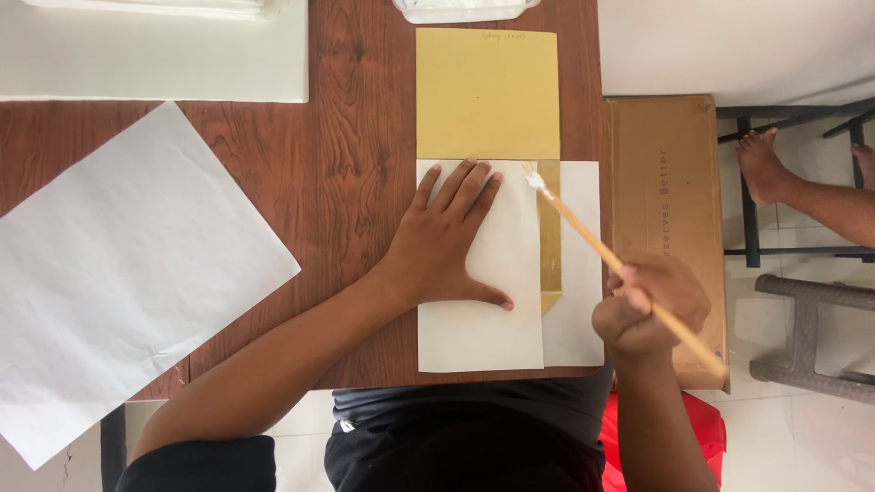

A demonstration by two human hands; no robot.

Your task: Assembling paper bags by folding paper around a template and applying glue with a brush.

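Wooden table (346, 109): left hand (447, 241) flat on white paper (478, 328), right hand (652, 305) grip clamped on brush (620, 264), seemingly glue-tipped.

large white sheet (118, 273) at the table's left, cardboard box (665, 228), grey stool (811, 337), someone's bare foot (761, 164)

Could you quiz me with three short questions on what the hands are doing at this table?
1. True or false: the left hand lies flat on the white sheet.
2. What does the right hand hold? A) scissors B) a brush C) a ruler
3. Fill in: the brush tip, white with paste, touches the ______ flap beside the white sheet.

Key: 1 true; 2 B; 3 yellow.
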